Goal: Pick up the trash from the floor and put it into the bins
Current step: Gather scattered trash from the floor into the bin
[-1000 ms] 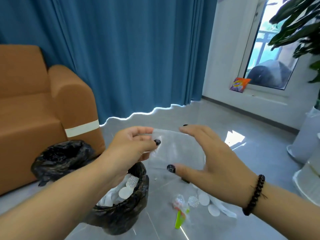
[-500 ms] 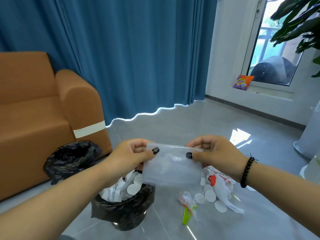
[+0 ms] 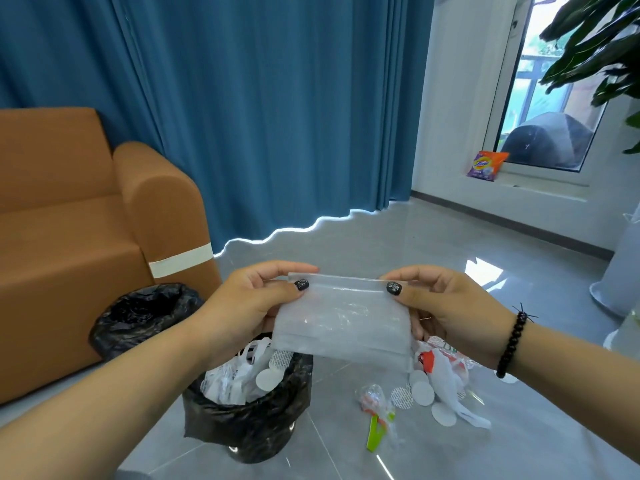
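Both hands have risen since 0.5 s ago, bag now stretched flat btwn them. Left hand [image 3: 249,303] pinches the clear plastic bag [image 3: 341,323] at its top left corner, thumb on front, fingers behind. Bag hangs just above the near bin [image 3: 247,410], w/ the far bin [image 3: 145,313] beside the sofa [image 3: 69,237]. Right hand [image 3: 446,306] pinches the top right corner. Risk: slick film slips, or drifts past the rim onto the floor litter [image 3: 426,389]. Writing: the pouch [image 3: 485,166] on the sill has lettering, too small to read.
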`<move>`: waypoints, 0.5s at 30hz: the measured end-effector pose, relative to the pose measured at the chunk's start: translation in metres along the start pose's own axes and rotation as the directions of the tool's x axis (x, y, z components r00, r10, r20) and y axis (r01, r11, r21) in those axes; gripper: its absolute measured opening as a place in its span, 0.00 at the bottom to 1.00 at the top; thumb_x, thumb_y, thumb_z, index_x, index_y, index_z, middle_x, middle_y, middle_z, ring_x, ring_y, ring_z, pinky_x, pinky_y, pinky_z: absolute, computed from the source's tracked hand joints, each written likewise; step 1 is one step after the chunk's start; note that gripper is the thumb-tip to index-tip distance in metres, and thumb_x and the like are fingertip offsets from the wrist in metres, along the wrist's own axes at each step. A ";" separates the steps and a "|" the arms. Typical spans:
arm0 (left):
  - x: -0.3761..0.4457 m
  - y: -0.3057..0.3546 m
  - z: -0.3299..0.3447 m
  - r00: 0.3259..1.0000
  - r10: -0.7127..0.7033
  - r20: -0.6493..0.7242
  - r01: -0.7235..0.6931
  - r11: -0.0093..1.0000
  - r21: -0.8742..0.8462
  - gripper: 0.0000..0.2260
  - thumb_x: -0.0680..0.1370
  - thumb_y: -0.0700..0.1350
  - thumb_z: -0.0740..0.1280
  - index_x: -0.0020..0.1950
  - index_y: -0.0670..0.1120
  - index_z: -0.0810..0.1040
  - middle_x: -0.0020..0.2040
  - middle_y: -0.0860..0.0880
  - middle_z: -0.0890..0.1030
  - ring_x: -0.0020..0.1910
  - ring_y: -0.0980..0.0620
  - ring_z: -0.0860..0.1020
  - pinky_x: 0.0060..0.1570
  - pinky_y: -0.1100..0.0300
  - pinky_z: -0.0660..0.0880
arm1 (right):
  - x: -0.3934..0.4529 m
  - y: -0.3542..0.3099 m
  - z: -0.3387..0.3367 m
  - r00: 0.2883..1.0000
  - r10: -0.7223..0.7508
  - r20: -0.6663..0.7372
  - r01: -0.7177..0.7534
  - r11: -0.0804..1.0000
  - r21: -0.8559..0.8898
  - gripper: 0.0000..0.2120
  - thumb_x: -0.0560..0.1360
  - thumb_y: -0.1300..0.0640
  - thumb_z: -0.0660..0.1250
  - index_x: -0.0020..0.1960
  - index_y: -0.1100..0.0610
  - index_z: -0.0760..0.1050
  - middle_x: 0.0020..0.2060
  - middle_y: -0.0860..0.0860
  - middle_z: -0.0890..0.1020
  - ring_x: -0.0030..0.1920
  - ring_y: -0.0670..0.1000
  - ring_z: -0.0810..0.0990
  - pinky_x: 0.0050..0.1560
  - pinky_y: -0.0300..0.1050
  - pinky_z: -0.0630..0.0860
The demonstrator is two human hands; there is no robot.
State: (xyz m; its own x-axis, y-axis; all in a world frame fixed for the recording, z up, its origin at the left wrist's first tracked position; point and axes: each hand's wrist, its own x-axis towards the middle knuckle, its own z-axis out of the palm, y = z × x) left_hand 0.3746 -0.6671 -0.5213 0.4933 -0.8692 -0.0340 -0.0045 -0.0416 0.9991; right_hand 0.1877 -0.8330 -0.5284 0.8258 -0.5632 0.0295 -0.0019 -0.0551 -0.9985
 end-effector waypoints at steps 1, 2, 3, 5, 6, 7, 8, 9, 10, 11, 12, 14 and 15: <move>0.000 -0.001 0.000 1.000 -0.005 -0.002 0.005 1.000 -0.016 0.11 0.77 0.36 0.66 0.52 0.47 0.85 0.52 0.37 0.83 0.47 0.43 0.81 0.41 0.57 0.81 | -0.001 0.000 -0.002 1.000 -0.001 0.017 0.000 1.000 0.013 0.08 0.74 0.65 0.66 0.48 0.58 0.83 0.32 0.61 0.77 0.22 0.50 0.73 0.23 0.38 0.71; 0.001 -0.001 -0.001 1.000 -0.011 0.001 0.011 0.999 -0.033 0.11 0.77 0.35 0.65 0.50 0.47 0.85 0.51 0.36 0.82 0.46 0.43 0.80 0.40 0.58 0.81 | -0.001 -0.001 -0.003 1.000 -0.001 0.029 0.000 1.000 0.021 0.11 0.74 0.67 0.65 0.48 0.57 0.84 0.32 0.61 0.77 0.23 0.50 0.73 0.25 0.39 0.72; 0.001 -0.001 -0.001 1.000 -0.019 0.003 0.019 0.999 -0.049 0.12 0.77 0.34 0.64 0.49 0.46 0.85 0.49 0.36 0.83 0.45 0.44 0.80 0.39 0.58 0.81 | -0.001 -0.001 -0.004 0.999 -0.004 0.038 0.004 1.000 0.022 0.13 0.74 0.69 0.64 0.47 0.56 0.84 0.33 0.61 0.78 0.24 0.50 0.74 0.26 0.39 0.73; 0.001 -0.002 -0.001 0.999 -0.037 0.000 0.037 0.997 -0.074 0.15 0.78 0.32 0.61 0.44 0.45 0.86 0.42 0.40 0.83 0.38 0.48 0.82 0.34 0.60 0.80 | -0.001 -0.001 -0.005 0.998 -0.011 0.057 0.012 1.000 -0.018 0.16 0.74 0.71 0.63 0.46 0.55 0.85 0.35 0.65 0.78 0.26 0.50 0.74 0.30 0.40 0.76; 0.002 -0.003 -0.001 0.999 -0.045 -0.001 0.045 0.996 -0.079 0.17 0.78 0.31 0.60 0.42 0.44 0.86 0.40 0.41 0.83 0.35 0.49 0.81 0.32 0.60 0.79 | -0.001 -0.001 -0.004 0.998 -0.013 0.064 0.016 0.999 -0.050 0.17 0.74 0.72 0.62 0.45 0.54 0.85 0.38 0.69 0.78 0.27 0.50 0.75 0.33 0.41 0.76; 0.001 -0.003 -0.002 0.999 -0.051 0.000 0.051 0.996 -0.080 0.18 0.78 0.30 0.58 0.41 0.43 0.86 0.39 0.41 0.83 0.34 0.49 0.81 0.31 0.59 0.79 | -0.001 0.000 -0.003 0.997 -0.016 0.069 0.021 0.997 -0.076 0.18 0.74 0.72 0.62 0.45 0.54 0.86 0.42 0.72 0.78 0.28 0.49 0.75 0.35 0.43 0.75; 0.001 -0.003 -0.003 0.999 -0.053 0.002 0.053 0.995 -0.082 0.19 0.78 0.30 0.56 0.41 0.42 0.86 0.39 0.40 0.83 0.34 0.49 0.81 0.31 0.58 0.79 | -0.001 0.000 -0.002 0.997 -0.018 0.072 0.024 0.995 -0.092 0.17 0.74 0.71 0.63 0.45 0.54 0.86 0.46 0.73 0.77 0.30 0.49 0.76 0.36 0.43 0.75; 0.001 -0.004 -0.005 0.999 -0.050 0.005 0.050 0.995 -0.085 0.20 0.78 0.30 0.55 0.40 0.41 0.85 0.40 0.39 0.83 0.35 0.48 0.82 0.32 0.58 0.80 | 0.000 0.001 -0.001 0.997 -0.017 0.074 0.025 0.994 -0.104 0.14 0.72 0.69 0.65 0.44 0.55 0.86 0.47 0.73 0.77 0.31 0.49 0.76 0.37 0.43 0.75; 0.000 -0.004 -0.007 0.999 -0.043 0.012 0.044 0.996 -0.082 0.19 0.77 0.31 0.56 0.40 0.40 0.85 0.41 0.38 0.83 0.36 0.47 0.82 0.33 0.58 0.80 | -0.001 0.001 0.001 0.997 -0.020 0.074 0.029 0.992 -0.121 0.10 0.70 0.65 0.68 0.44 0.55 0.86 0.47 0.71 0.79 0.32 0.49 0.77 0.36 0.40 0.75; 0.000 -0.004 -0.007 0.999 -0.038 0.019 0.039 0.997 -0.063 0.16 0.77 0.33 0.58 0.41 0.39 0.85 0.43 0.38 0.83 0.38 0.47 0.83 0.34 0.58 0.80 | -0.001 0.001 0.003 0.997 -0.031 0.067 0.041 0.988 -0.151 0.07 0.69 0.63 0.72 0.44 0.55 0.86 0.45 0.67 0.81 0.34 0.49 0.78 0.36 0.38 0.75; -0.001 -0.005 -0.008 0.999 -0.031 0.012 0.031 0.999 -0.016 0.11 0.76 0.35 0.63 0.41 0.40 0.85 0.44 0.38 0.84 0.39 0.47 0.82 0.37 0.58 0.80 | 0.000 0.002 0.005 0.997 -0.049 0.052 0.058 0.980 -0.191 0.04 0.69 0.61 0.74 0.43 0.54 0.86 0.43 0.62 0.84 0.36 0.48 0.80 0.36 0.35 0.76; 0.000 -0.008 -0.007 1.000 0.004 -0.026 0.000 0.990 0.141 0.04 0.72 0.39 0.72 0.43 0.43 0.86 0.45 0.42 0.85 0.41 0.49 0.81 0.45 0.55 0.78 | 0.001 0.004 0.007 0.995 -0.096 -0.002 0.091 0.952 -0.292 0.05 0.71 0.61 0.73 0.44 0.53 0.84 0.40 0.53 0.86 0.38 0.47 0.82 0.39 0.35 0.78; -0.001 -0.009 -0.007 0.999 0.024 -0.044 -0.014 0.979 0.205 0.04 0.73 0.38 0.72 0.45 0.46 0.86 0.43 0.44 0.85 0.40 0.50 0.80 0.47 0.54 0.77 | 0.003 0.006 0.007 0.993 -0.116 -0.029 0.099 0.934 -0.343 0.06 0.70 0.60 0.73 0.45 0.51 0.84 0.39 0.51 0.85 0.38 0.47 0.81 0.43 0.37 0.80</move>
State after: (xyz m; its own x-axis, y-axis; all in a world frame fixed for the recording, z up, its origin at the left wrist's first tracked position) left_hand 0.3802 -0.6628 -0.5297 0.5305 -0.8476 -0.0093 -0.1895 -0.1293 0.9733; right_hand 0.1940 -0.8294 -0.5345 0.8036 -0.5768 0.1469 -0.1131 -0.3903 -0.9137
